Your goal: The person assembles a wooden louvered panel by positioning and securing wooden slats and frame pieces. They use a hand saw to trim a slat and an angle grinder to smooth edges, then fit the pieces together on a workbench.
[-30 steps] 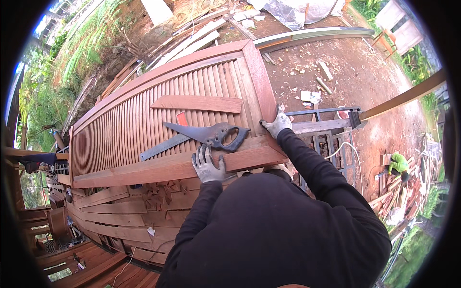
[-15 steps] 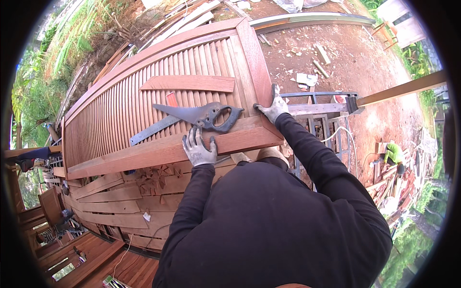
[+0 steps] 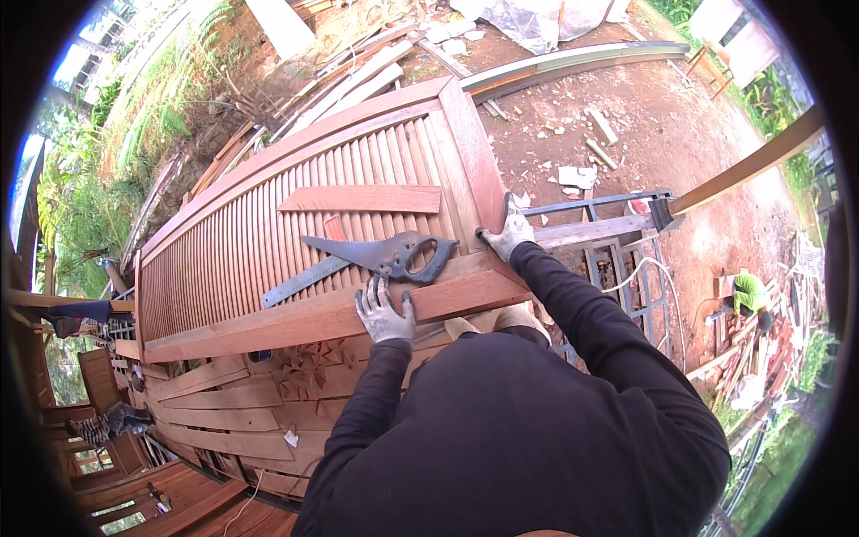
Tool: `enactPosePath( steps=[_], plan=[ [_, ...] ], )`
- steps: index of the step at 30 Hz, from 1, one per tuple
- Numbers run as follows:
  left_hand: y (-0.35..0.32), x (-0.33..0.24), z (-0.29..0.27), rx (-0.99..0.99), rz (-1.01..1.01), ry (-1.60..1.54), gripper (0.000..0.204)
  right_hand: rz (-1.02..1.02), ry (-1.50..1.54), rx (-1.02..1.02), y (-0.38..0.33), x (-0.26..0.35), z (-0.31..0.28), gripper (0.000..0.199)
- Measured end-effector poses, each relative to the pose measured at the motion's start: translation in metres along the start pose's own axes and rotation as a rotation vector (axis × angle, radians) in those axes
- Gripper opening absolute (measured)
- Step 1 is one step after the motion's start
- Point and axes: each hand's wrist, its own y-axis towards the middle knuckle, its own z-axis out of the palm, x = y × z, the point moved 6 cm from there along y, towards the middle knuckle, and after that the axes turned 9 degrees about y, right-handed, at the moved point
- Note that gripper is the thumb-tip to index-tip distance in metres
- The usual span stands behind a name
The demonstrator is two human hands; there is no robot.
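Observation:
A long louvered wooden shutter panel [image 3: 358, 333] with a thick frame lies in front of me. My left hand [image 3: 385, 311], in a pale glove with dark fingertips, rests on its near rail with fingers spread. At the right end, my right hand [image 3: 508, 231] presses on the frame in a matching glove. Its thumb lies on top and its stretched fingers lie along the outer edge. On the slats, beyond my left hand, lies a handsaw [image 3: 380, 253] with a dark handle. A metal ruler [image 3: 304, 282] sits partly under the blade. Farther off lies an angled-end board [image 3: 362, 199].
A small orange-red piece [image 3: 335, 227] lies by the saw. Wood planks [image 3: 215, 396] and offcuts spread below the panel. To the right stands a dark metal frame [image 3: 626, 268]; farther right a person in bright green [image 3: 750, 292] crouches. Another person [image 3: 107, 424] is at lower left.
The whole view has shifted slightly, so the panel and tools appear a little lower and farther right. Both hands keep about the same places on the panel.

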Motion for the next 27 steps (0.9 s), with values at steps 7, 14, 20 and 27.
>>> enactPosePath(
  steps=[7,14,20,27],
  plan=[
    [-0.001,-0.001,-0.003,0.016,0.004,0.013,0.063,0.048,0.031,-0.001,0.001,0.013,-0.003,0.116],
    [0.000,-0.003,-0.005,-0.014,0.012,0.002,0.063,0.039,0.040,0.031,0.003,0.004,0.000,0.118],
    [0.001,-0.004,-0.007,-0.026,0.010,-0.002,0.063,0.012,0.061,0.014,0.007,0.000,0.004,0.120],
    [0.002,-0.001,-0.005,-0.022,0.023,0.025,0.063,-0.016,0.092,0.004,0.007,-0.003,0.006,0.119]
  ],
)
